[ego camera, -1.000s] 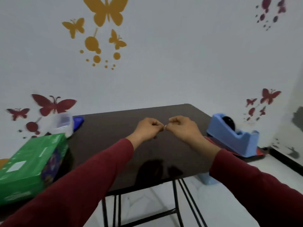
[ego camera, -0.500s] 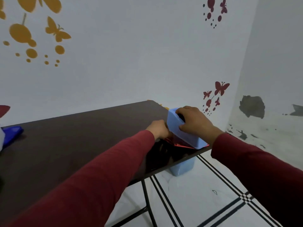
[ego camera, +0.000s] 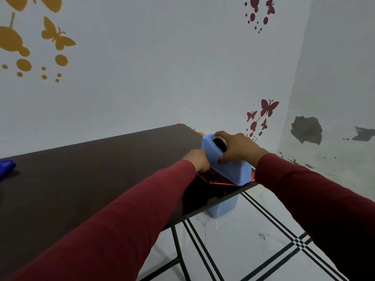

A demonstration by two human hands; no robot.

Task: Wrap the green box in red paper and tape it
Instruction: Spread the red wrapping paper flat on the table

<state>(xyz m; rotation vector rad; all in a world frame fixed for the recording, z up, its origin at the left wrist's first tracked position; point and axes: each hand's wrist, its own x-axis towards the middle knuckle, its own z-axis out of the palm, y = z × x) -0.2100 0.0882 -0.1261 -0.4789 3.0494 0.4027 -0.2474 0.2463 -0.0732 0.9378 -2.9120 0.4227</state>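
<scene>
Fingers (ego camera: pixel 224 136) of the right hand (ego camera: pixel 237 148) curl over the top of the blue dispenser (ego camera: pixel 227 167), thumb pressed against its near side, clamping it; the left hand (ego camera: pixel 197 160) sits at the dispenser's left end, touching it, its fingers tucked behind the dispenser so I cannot tell whether they pinch anything; both arms wear dark red sleeves (ego camera: pixel 142 209); the dispenser stands on red paper (ego camera: pixel 211 178), which lies flat at the right end of the dark table (ego camera: pixel 81 179), one corner poking past the table's edge; the green box is out of view; a blue object (ego camera: pixel 6 167) shows at the table's far left; a light blue bin (ego camera: pixel 222 207) stands on the floor under the table's right end.
</scene>
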